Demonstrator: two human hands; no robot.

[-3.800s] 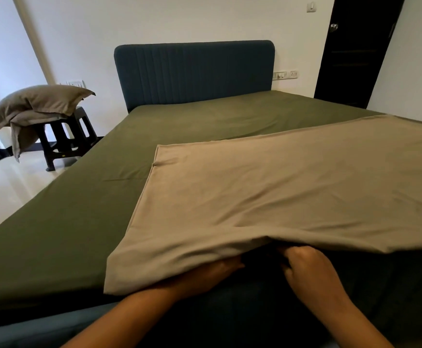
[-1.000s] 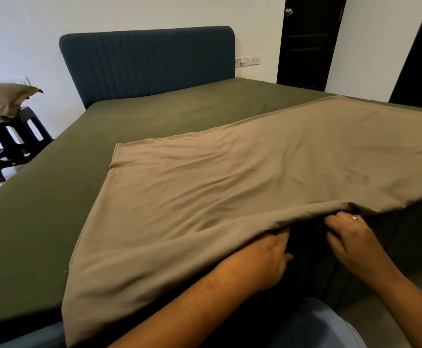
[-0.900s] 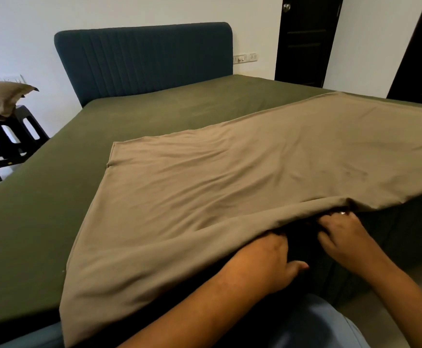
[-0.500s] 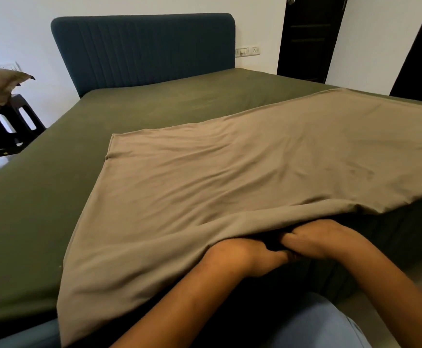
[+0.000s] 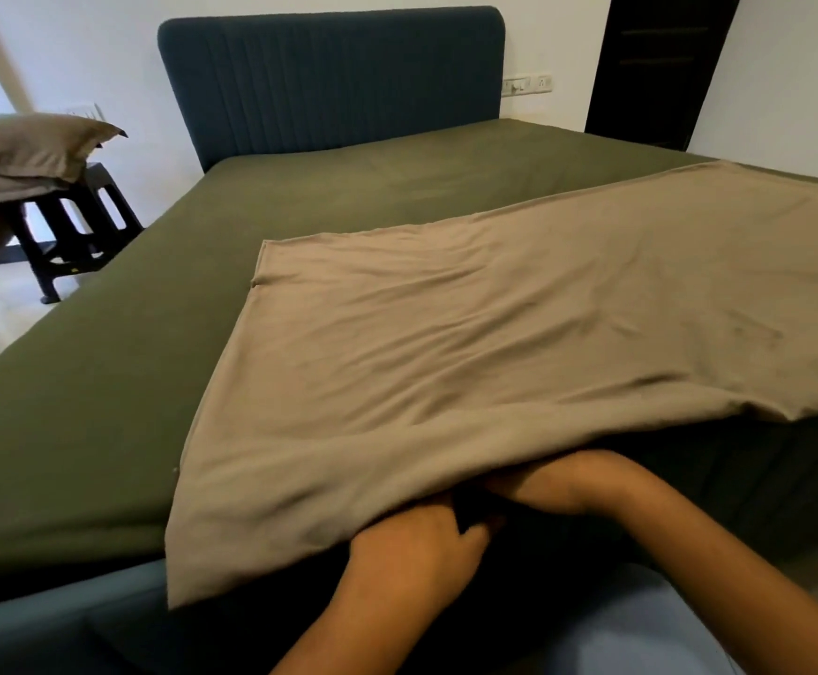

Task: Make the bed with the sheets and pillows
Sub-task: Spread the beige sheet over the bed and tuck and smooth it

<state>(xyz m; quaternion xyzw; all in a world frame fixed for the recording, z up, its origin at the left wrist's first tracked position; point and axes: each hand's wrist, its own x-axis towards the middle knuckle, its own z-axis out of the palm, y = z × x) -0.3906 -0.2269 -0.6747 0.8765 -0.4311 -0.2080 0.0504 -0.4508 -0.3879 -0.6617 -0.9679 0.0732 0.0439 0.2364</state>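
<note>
A tan top sheet (image 5: 494,343) lies crumpled at an angle over the right and near part of the bed, on the dark green fitted sheet (image 5: 348,187). Its near edge hangs over the foot of the bed. My left hand (image 5: 411,543) grips that near edge, fingers tucked under the fabric and thumb below. My right hand (image 5: 558,484) is just beside it, fingers curled into the same fold and mostly hidden. Tan pillows (image 5: 27,148) are stacked on a black stool (image 5: 71,226) left of the bed.
A dark blue headboard (image 5: 329,75) stands against the white wall. A dark door (image 5: 655,65) is at the back right. The blue bed frame (image 5: 56,635) runs along the near edge. Pale floor shows on the left, by the stool.
My hands have come together under the sheet's near edge, the right one moving left. The view has swung left, so the stool and pillows show more. The sheet has barely shifted.
</note>
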